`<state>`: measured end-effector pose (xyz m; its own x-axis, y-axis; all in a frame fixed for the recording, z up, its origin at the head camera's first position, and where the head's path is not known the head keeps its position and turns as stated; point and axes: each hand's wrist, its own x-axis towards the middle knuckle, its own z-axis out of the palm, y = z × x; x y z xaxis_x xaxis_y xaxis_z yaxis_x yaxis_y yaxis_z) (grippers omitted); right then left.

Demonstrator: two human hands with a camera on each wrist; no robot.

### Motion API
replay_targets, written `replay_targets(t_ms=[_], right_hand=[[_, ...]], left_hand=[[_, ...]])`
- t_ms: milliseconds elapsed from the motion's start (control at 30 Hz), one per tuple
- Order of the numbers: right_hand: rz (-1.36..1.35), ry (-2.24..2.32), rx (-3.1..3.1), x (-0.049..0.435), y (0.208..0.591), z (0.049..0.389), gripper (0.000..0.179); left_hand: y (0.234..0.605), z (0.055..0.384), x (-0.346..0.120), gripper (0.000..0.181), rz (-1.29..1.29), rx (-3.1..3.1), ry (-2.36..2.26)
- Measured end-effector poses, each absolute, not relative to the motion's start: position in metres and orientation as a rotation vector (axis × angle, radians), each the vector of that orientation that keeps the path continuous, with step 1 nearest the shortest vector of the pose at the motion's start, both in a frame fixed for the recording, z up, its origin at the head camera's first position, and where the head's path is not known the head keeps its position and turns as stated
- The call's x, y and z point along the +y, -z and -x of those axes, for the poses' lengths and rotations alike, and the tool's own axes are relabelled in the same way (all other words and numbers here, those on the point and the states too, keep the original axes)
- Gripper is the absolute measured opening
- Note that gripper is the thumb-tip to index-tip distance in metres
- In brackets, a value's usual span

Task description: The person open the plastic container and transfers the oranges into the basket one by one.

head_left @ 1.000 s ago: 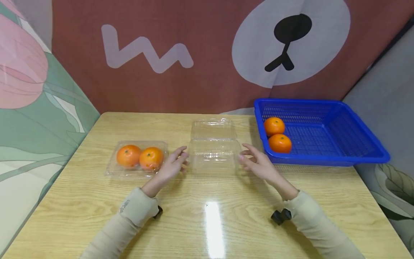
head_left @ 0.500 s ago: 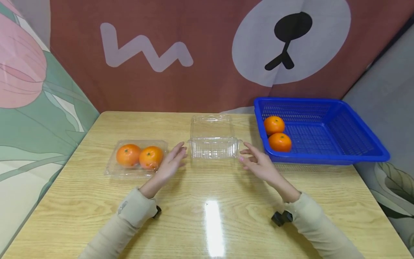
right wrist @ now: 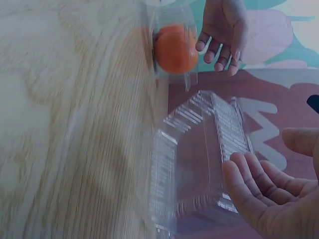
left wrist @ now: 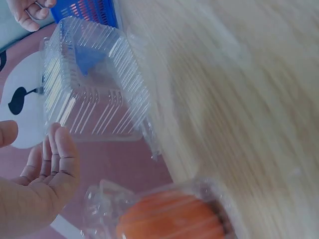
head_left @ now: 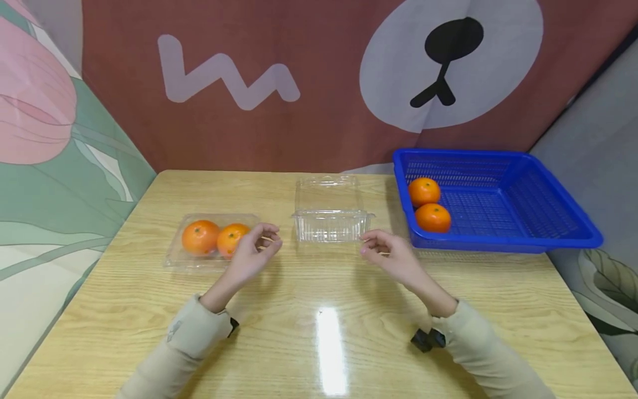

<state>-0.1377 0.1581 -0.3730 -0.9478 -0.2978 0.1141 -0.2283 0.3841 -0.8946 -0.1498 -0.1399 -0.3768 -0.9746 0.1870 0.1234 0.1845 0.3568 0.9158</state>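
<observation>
An empty clear plastic clamshell box (head_left: 331,226) stands unlatched at the middle of the table, its lid (head_left: 327,194) raised at the back. My left hand (head_left: 254,249) hovers to its left with loosely bent fingers and holds nothing. On the other side, my right hand (head_left: 394,257) has its fingertips close by the box's near right corner, also holding nothing. In the left wrist view the ribbed box (left wrist: 94,99) lies beyond my left fingers. The right wrist view has the box (right wrist: 199,164) just past my right fingertips.
At left a second clear box (head_left: 174,257) contains two oranges (head_left: 200,237), one partly covered by my left hand. A blue plastic basket (head_left: 503,246) at the back right holds two more oranges (head_left: 432,218). A printed cloth (head_left: 224,138) hangs behind the wooden table (head_left: 279,343).
The clamshell's front part has dropped from a raised, nearer position to stand on the table. My left hand has drawn back leftward, its fingers bending more; the right has shifted slightly toward me.
</observation>
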Motion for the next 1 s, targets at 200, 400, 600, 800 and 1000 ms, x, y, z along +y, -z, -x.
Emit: replay_targets(t_ms=[200, 400, 600, 800, 1000], right_hand=[[0.58, 1.642, 2.464, 0.143, 0.375, 0.137, 0.025], [0.615, 1.604, 2.416, 0.128, 0.381, 0.134, 0.028], [0.64, 1.587, 2.358, 0.115, 0.39, 0.136, 0.033], [0.721, 1.573, 2.325, 0.102, 0.393, 0.141, 0.035], [0.759, 1.575, 2.263, 0.087, 0.391, 0.143, 0.038]], left_hand=[[0.373, 0.145, -0.151, 0.015, -0.422, 2.652, -1.7], [0.369, 0.142, -0.162, 0.014, -0.533, 2.723, -1.606], [0.366, 0.138, -0.175, 0.019, -0.585, 2.725, -1.563], [0.364, 0.135, -0.193, 0.021, -0.66, 2.74, -1.543], [0.362, 0.132, -0.21, 0.025, -0.661, 2.765, -1.507]])
